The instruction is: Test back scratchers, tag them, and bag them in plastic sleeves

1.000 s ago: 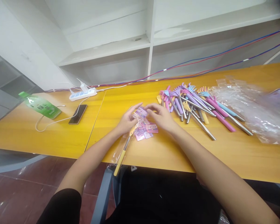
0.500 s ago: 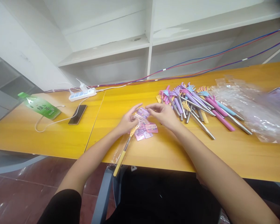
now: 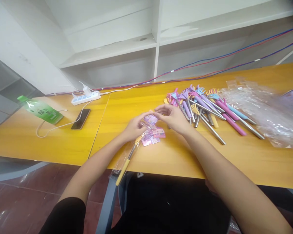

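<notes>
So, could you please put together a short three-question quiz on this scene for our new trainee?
1. Multiple choice: what lies in a loose heap on the table beside the left hand?
A) coins
B) cards
C) spoons

2. True or false: the phone lies to the right of the green bottle in the picture.

3. Fill in the blank: the back scratcher that pokes out past the near edge of the table has a ____ handle.

Key: 1. B; 2. true; 3. yellow.
</notes>
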A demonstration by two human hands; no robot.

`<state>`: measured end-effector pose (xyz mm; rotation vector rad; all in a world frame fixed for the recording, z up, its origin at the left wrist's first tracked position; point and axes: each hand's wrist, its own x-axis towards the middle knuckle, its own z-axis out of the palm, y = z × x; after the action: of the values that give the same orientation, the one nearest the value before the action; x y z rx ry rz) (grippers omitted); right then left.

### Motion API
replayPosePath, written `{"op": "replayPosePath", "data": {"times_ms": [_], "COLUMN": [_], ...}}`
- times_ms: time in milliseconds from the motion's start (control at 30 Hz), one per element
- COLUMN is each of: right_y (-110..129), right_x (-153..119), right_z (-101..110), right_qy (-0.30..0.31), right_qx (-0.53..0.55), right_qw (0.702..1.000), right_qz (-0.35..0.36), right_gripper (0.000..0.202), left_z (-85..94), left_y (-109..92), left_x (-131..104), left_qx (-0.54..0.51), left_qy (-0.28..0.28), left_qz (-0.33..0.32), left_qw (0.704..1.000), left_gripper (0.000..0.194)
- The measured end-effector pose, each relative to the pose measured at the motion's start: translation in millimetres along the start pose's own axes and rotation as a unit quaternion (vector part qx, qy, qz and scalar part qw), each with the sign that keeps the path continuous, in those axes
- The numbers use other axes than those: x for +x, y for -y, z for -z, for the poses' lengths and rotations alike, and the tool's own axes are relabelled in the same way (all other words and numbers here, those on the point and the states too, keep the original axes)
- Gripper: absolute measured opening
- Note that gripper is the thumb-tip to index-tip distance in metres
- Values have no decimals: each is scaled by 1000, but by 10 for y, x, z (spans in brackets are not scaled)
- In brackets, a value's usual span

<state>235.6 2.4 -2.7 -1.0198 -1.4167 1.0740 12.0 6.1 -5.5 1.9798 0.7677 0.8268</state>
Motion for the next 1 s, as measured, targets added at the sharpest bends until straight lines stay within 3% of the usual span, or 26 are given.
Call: {"op": "replayPosePath", "data": {"times_ms": [233,467,667,800,1000], "right_y": [-52,-6,-28,-38,-30], "right_x": [9,-25,-20,-16,-22], "right_z": [-30,-93,-83,-81,-90], "right_qy": [-24,-37,-42,-37,-40], "right_qx": [-18,-96,-80,-73,-48], "right_qw": [1000,993,995,995,997], "right_qz": [6,54,52,54,41], "right_gripper": [44,28,28,27,28], "left_z": [-4,63,35,27,57], "left_y": [26,-75,-65,-69,-97], "left_x": [6,27,21,21,20], "left_qx": [17,129,151,146,176], "left_qy": [-10,-10,-9,-16,-21], "left_qz": [0,-33,-50,-53,-44], "left_qw": [1000,991,987,988,983], "left_gripper": [66,59,54,64,56]}}
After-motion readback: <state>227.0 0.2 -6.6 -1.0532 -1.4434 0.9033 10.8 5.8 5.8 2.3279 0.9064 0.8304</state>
